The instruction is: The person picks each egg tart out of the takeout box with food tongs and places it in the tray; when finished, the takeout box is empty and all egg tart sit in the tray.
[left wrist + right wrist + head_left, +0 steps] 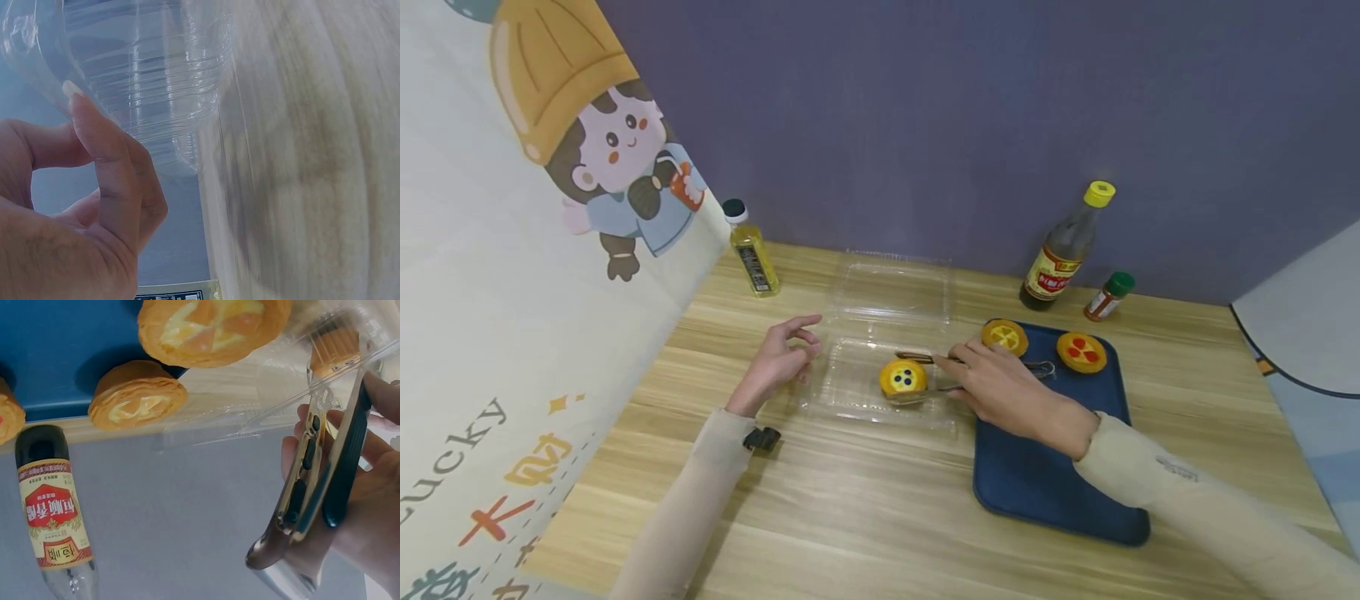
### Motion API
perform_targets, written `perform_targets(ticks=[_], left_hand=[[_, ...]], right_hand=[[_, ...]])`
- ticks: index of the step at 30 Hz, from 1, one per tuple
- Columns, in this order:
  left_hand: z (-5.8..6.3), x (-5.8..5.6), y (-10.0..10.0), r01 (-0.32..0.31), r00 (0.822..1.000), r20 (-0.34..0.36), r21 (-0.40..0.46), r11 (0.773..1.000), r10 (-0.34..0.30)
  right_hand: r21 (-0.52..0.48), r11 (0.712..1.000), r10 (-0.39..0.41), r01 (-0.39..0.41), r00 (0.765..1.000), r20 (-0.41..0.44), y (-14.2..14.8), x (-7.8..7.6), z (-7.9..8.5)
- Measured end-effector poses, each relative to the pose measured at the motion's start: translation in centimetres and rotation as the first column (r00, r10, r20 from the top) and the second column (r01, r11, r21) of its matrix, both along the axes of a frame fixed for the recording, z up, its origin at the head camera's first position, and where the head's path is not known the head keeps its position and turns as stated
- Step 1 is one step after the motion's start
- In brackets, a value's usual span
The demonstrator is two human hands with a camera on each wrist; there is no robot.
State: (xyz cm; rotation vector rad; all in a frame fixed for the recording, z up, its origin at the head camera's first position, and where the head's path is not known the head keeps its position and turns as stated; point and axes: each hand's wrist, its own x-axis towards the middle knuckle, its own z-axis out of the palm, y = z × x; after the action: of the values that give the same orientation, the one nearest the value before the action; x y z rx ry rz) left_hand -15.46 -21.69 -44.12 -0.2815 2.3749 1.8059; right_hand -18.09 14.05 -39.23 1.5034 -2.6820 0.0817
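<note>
My right hand grips a pair of metal tongs with dark green handle pads. Between the tongs' tips is a round tart with dark blue berry spots, inside the base of a clear plastic box. The box's hinged lid lies back toward the wall. Beside the box's left edge, my left hand holds nothing, its fingers loosely bent. In the left wrist view, a fingertip overlaps the box's corner.
A blue tray on the right carries a yellow-topped tart and a red-topped tart. Another tart appears close up in the right wrist view. Behind stand an oil bottle, a vinegar bottle and a spice jar.
</note>
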Motion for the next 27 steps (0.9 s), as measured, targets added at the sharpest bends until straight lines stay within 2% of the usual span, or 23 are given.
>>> perform_targets(ticks=[13,20,27], left_hand=[[0.3,0.1,0.2,0.000,1.000,-0.008,0.002,1.000,0.000],[0.4,0.0,0.3,-0.002,1.000,-0.013,0.013,1.000,0.003],[0.4,0.2,0.1,0.003,1.000,-0.008,-0.015,1.000,-0.003]], right_hand=[[-0.015,1.000,-0.027,0.026,0.999,-0.017,-0.4,0.1,-0.6],[-0.054,0.998,-0.036,0.034,0.999,-0.036,-0.2,0.4,-0.9],[-0.120,0.992,-0.041,0.036,0.998,-0.038,-0.1,0.6,-1.8]])
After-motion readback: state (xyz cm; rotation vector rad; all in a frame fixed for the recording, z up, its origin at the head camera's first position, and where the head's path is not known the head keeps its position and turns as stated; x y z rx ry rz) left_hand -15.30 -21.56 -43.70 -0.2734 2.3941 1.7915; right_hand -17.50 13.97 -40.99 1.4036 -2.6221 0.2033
